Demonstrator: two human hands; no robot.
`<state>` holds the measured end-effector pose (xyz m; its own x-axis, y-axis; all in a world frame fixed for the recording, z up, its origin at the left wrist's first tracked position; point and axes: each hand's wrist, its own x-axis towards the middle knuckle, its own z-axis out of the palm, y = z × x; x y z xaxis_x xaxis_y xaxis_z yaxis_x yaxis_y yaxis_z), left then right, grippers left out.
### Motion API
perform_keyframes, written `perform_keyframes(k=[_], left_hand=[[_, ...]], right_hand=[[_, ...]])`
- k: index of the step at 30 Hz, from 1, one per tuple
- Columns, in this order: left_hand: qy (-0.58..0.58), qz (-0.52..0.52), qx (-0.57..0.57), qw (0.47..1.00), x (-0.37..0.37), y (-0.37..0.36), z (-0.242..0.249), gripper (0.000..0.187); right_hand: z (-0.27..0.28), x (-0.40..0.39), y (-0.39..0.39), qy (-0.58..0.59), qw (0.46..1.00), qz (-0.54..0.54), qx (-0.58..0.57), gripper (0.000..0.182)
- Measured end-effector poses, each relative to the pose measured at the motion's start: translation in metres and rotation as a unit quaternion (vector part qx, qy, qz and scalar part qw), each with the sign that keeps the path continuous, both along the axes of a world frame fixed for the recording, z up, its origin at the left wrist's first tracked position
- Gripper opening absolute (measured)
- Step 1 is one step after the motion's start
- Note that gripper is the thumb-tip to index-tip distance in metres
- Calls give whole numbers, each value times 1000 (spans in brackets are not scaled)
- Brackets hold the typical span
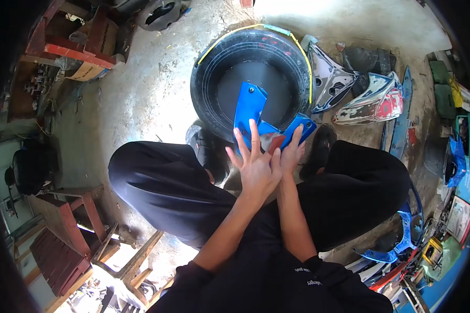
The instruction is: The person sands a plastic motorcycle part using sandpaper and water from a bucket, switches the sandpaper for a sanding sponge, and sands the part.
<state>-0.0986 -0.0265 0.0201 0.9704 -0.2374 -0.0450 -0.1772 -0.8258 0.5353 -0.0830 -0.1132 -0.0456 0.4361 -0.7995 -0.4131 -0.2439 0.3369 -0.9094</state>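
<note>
A glossy blue plastic panel (249, 107), angled with holes near its ends, is held over the near rim of a round black tub (203, 99). My left hand (257, 169) lies on the panel's left part, fingers spread over its near edge and thumb toward the middle. Close beside it, my right hand (293, 156) grips the panel's right part, with a finger over its face. Between the two hands shows a reddish-brown piece of sandpaper (276, 144) against the panel; I cannot tell which hand holds it. Dark water seems to fill the tub's bottom.
My knees and black shoes (206, 148) flank the tub. Worn fairing panels (373, 101) lie to the right on the concrete floor. A blue curved part (402, 235) lies farther back at right. Wooden frames (78, 224) stand left, and a red-edged shelf (78, 52) is at upper left.
</note>
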Motion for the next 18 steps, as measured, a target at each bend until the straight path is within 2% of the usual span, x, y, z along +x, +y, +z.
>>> perform_keyframes(k=[1,2,3,4,6,7,8,9,11,13,16,17,18], left_hand=[[-3,3,-25,1000,2,-2,0,36],[-4,8,-49,999,3,-7,-1,37],[-17,-1,-27,999,12,-13,-3,37],[-14,-2,-25,1000,15,-13,-3,37],[19,-10,-1,1000,18,-18,-1,36],[-47,7,-33,998,11,-14,-3,35],[-13,8,-31,999,0,-4,-3,35],[6,1,-17,1000,-1,0,1,35],[30,-2,3,1000,2,-1,0,35],[-6,0,-17,1000,21,-19,-7,36],[9,-13,3,1000,20,-18,-8,36],[-32,0,-18,999,10,-12,-9,34],[-17,-12,12,1000,2,0,-6,33]], right_hand=[[-8,1,2,-51,998,-21,27,56],[-17,-4,4,-49,998,-22,32,56],[-28,-12,2,-7,995,53,-89,55],[-26,-16,2,37,969,125,-210,53],[-17,-13,-2,59,968,129,-206,53],[-10,-7,-2,13,992,71,-106,53],[-3,-2,0,-37,999,10,-3,53],[2,1,2,-56,998,-3,9,54],[-22,-7,-2,-36,999,20,-6,53],[-32,-11,1,-14,999,46,-22,52],[-13,-9,-1,37,983,83,-161,51],[-3,-4,1,-17,997,32,-71,51],[8,2,4,-72,997,-19,21,50]])
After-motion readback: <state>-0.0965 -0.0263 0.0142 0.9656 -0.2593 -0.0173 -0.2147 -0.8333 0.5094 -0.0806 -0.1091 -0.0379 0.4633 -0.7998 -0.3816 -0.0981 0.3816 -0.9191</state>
